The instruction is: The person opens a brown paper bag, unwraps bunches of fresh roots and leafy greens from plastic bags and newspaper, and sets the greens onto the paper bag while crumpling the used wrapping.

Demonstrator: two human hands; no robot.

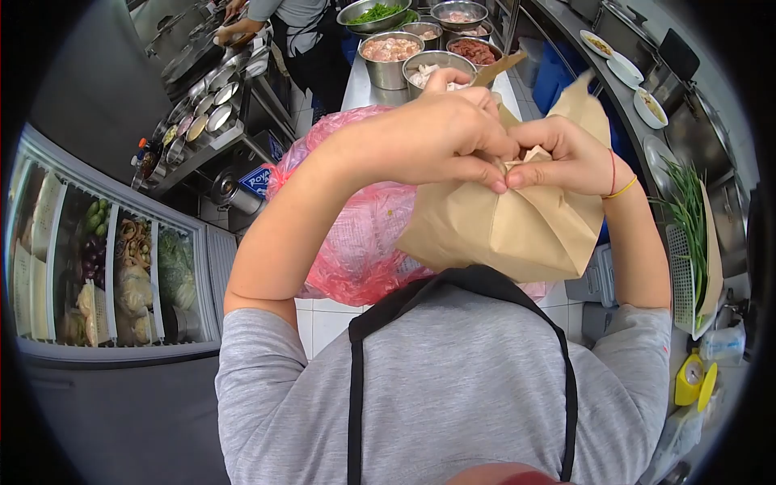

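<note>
A brown paper bag (493,222) is held up in front of my chest, its paper creased and gathered near the top. My left hand (457,133) is closed with its fingertips on the gathered paper. My right hand (566,158) pinches the same fold from the other side, thumb tips of both hands almost meeting. A torn-looking flap of the paper sticks up behind my right hand. Beside and behind the paper bag, a large pink plastic bag (364,234) rests on the table; what it holds cannot be made out clearly.
Metal bowls of raw meat (390,50) and chopped greens (373,14) stand on the table (365,89) ahead. A glass-fronted fridge (113,275) is at left, near a cooking station where another person (295,36) works. Plates (624,71) and a basket of green stalks (687,267) line the right counter.
</note>
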